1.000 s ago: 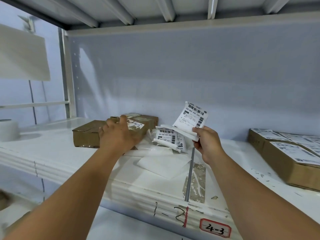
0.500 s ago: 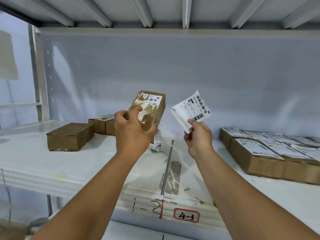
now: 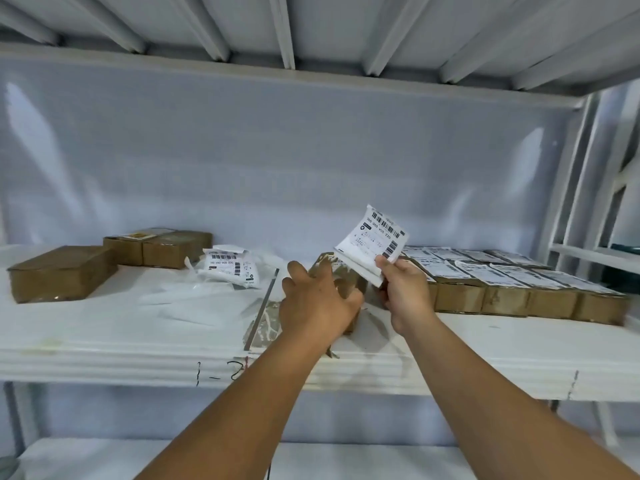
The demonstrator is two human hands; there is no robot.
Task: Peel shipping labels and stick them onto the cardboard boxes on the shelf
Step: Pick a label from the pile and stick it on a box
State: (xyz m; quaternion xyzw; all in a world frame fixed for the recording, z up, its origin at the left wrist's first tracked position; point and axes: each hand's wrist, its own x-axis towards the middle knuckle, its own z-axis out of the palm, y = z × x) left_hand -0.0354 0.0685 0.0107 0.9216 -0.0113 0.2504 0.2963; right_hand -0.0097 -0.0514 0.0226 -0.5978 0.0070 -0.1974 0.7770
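My left hand [image 3: 317, 303] grips a small brown cardboard box [image 3: 341, 277] and holds it down on the white shelf [image 3: 104, 337], just left of a row of labelled boxes [image 3: 502, 282]. The hand hides most of that box. My right hand [image 3: 403, 289] pinches a white shipping label sheet [image 3: 372, 245] with barcodes, held up above the box. A loose pile of labels [image 3: 230, 266] and peeled backing papers [image 3: 187, 303] lies at the shelf's middle.
Three unlabelled brown boxes stand at the left: one near the front [image 3: 60, 273] and two behind [image 3: 157, 247]. A metal divider strip [image 3: 261, 311] runs across the shelf. The upper shelf's beams [image 3: 284, 32] hang overhead. A white upright post [image 3: 575, 188] stands at the right.
My left hand picked a box up from the left group, carried it right and lowered it to the shelf beside the labelled row. My right hand kept hold of the label sheet.
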